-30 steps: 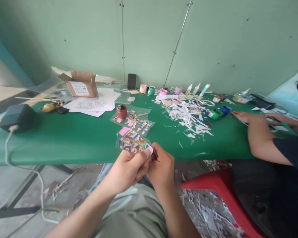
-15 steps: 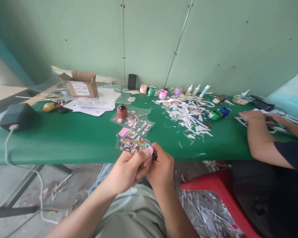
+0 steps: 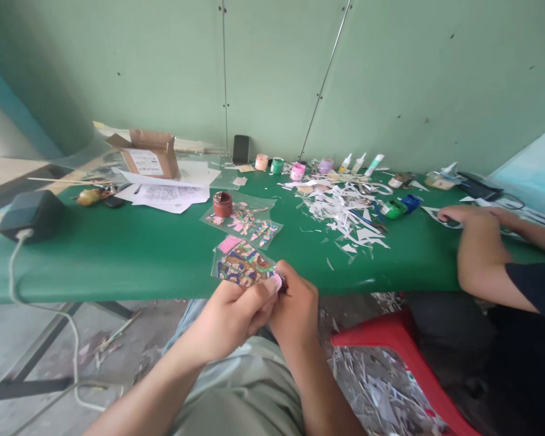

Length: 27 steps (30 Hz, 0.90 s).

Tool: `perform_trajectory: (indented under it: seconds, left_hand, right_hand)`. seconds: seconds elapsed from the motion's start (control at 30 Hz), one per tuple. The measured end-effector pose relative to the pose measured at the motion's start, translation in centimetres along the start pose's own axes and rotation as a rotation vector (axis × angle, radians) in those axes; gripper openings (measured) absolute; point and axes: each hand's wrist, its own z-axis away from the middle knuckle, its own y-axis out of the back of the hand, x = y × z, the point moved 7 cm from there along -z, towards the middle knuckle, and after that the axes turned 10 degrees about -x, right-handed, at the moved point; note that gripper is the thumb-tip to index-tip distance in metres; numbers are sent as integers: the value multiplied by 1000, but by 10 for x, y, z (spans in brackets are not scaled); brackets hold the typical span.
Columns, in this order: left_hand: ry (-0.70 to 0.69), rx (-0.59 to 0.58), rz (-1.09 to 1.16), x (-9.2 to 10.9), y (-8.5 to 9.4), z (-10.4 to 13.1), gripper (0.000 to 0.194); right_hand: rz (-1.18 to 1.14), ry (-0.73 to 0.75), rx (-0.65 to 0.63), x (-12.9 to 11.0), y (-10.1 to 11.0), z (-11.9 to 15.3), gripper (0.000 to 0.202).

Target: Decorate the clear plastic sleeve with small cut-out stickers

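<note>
My left hand (image 3: 238, 312) is closed on a clear plastic sheet painted in camouflage colours (image 3: 243, 261), with a pink patch at its far left corner. Its thumb presses on the sheet's near right end, where a small pink piece shows. My right hand (image 3: 295, 303) is curled shut right against that end, touching or nearly touching my left fingers. A small dark bit shows between its thumb and finger, too little to name. Just beyond lies another clear sheet (image 3: 266, 212) with painted cut-outs on it, and an open jar of brown paint (image 3: 222, 204) stands on its left part.
White paper scraps (image 3: 345, 209) lie heaped right of centre. Paint jars (image 3: 298, 172) and glue bottles line the wall. A cardboard box (image 3: 149, 156) and printed papers (image 3: 172, 195) are at left. A co-worker's arm (image 3: 481, 248) rests at right, above a red chair (image 3: 390, 333).
My hands and the painted sheet have hardly moved; the sheet's far end tilts slightly. At right, the co-worker's hands have shifted, and the green-handled tool there no longer shows.
</note>
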Motion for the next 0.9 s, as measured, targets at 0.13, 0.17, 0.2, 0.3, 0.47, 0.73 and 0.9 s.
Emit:
perform_trajectory:
  seconds: [0.13, 0.17, 0.2, 0.3, 0.47, 0.73, 0.9]
  left_hand:
    - [16, -67, 81, -4, -2, 0, 50]
    - [18, -68, 95, -4, -1, 0, 49]
    - [17, -63, 104, -5, -1, 0, 48]
    - [12, -46, 124, -7, -2, -1, 46]
    - [-2, -21, 91, -5, -2, -1, 49]
    - [5, -57, 3, 2, -1, 2, 52]
    - [16, -70, 1, 2, 0, 2, 52]
  right_hand:
    - [-27, 64, -6, -3, 1, 0, 34]
    - [-26, 74, -8, -4, 1, 0, 33]
    - [-21, 80, -8, -4, 1, 0, 33]
    - [-7, 72, 8, -2, 2, 1, 35]
    - [-5, 72, 15, -3, 3, 1, 34]
    - [32, 66, 17, -4, 2, 1, 30]
    - [50, 63, 23, -4, 0, 3, 31]
